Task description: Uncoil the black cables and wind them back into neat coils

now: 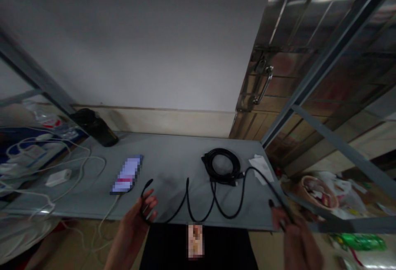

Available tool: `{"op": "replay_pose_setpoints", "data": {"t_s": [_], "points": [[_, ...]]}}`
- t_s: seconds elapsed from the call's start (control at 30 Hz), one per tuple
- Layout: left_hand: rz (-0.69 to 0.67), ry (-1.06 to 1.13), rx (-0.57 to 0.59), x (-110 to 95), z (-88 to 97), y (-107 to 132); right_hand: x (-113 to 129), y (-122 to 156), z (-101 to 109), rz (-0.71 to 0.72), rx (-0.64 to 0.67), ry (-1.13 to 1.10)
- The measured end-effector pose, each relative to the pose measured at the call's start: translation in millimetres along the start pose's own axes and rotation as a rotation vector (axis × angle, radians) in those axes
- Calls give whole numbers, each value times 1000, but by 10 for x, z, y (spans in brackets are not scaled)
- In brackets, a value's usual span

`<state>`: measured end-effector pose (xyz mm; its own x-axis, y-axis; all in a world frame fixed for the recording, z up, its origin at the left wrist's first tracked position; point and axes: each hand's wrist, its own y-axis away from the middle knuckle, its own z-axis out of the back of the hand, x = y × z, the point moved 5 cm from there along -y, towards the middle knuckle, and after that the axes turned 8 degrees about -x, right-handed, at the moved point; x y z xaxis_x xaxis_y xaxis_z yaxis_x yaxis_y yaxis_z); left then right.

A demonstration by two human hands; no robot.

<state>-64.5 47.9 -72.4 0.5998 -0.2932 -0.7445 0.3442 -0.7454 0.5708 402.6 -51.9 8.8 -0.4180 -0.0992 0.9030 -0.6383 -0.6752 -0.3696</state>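
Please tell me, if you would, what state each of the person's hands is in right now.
Left hand: closed, holding a black cable.
Right hand: closed, holding the same cable further along.

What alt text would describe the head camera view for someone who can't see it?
A person's left hand and right hand hold a slack thin black cable over a grey shelf, near a coiled black cable and a phone.
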Motion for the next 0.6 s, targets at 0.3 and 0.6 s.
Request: {"op": "replay_pose_setpoints", "data": {"t_s": [0.3, 0.6], "points": [[164, 32, 113, 481, -311, 141, 648, 1072, -2050, 731, 791, 75], [-114, 13, 13, 243, -408, -65, -179, 1652, -2006, 643, 635, 14]]}}
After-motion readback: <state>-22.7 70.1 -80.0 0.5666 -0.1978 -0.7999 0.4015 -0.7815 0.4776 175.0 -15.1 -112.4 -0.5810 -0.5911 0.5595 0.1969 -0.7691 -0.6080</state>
